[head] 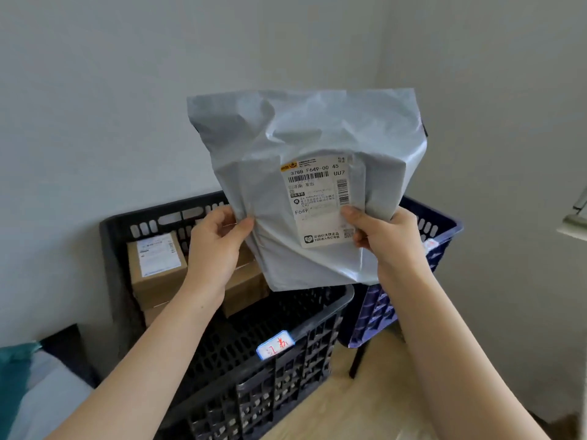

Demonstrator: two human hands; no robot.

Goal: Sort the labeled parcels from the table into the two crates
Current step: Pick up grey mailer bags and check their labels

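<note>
Head view. Both hands are holding a grey mailer point(317, 147) upright in the air, above and between the two crates. The left hand point(216, 246) is pinching its lower left edge, thumb in front, fingers curled behind. The right hand point(384, 236) is gripping the lower right edge, thumb pressing on the corner of the label point(319, 201), which is facing the camera. The mailer is wrinkled and its top is leaning slightly away.

The black crate point(305, 315) is sitting below and to the left, holding several boxes point(157, 268); one is showing a white label on top. A small white tag point(275, 344) with red writing is sitting on its near rim. The blue crate point(441, 223) is standing to the right, touching the black one, mostly hidden behind the mailer and right hand. A wall is filling the background.
</note>
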